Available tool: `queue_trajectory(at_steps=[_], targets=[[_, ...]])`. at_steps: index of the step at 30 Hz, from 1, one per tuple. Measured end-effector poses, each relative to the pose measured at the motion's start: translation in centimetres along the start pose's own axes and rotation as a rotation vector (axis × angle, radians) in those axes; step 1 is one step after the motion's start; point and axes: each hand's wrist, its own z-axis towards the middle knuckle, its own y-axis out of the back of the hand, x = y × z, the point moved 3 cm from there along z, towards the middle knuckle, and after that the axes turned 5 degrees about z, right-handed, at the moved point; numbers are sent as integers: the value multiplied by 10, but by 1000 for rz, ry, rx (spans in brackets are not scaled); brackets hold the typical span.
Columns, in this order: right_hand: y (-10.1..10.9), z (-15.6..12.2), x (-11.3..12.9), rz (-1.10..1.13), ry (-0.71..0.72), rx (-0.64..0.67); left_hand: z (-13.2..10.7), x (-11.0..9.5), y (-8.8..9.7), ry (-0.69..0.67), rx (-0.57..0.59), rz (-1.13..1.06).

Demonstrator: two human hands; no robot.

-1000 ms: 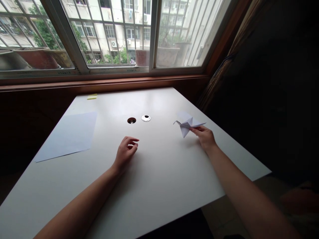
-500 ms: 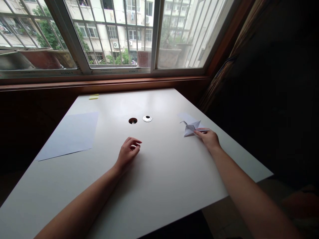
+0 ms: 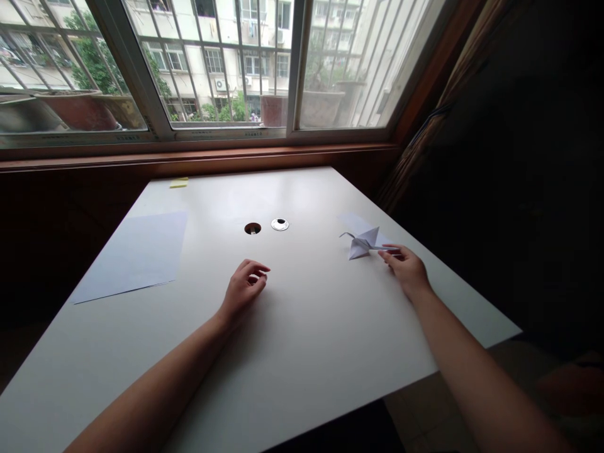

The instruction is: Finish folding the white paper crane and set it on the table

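A white folded paper crane [image 3: 362, 244] sits on the right part of the white table, its thin bent neck to the left and its tail to the right. My right hand [image 3: 408, 269] has the tail loosely between thumb and fingers, at its far end. Around the middle of the table rests my left hand [image 3: 244, 288], fingers loosely curled with a gap before the thumb and nothing in them.
Flat white paper sheets [image 3: 134, 255] lie at the left. A yellow slip [image 3: 178, 182] is near the far left corner. Mid-table are a round hole [image 3: 252, 229] and a silver disc [image 3: 280, 224]. Another pale sheet [image 3: 352, 220] lies behind the crane. A barred window stands beyond.
My right hand has slid right along the crane, from near its body to the tail's end. The crane stays about where it was. My left hand keeps its pose.
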Motion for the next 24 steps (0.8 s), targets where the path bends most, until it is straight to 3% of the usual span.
queue_trajectory(at_steps=[10, 17, 24], targets=[[3, -2, -1, 238, 68, -119, 0, -1, -1, 3, 19, -4], [10, 4, -13, 382, 31, -236, -1, 0, -1, 6, 21, -4], [12, 4, -14, 392, 40, -268, 0, 0, -1, 9, 22, -8]])
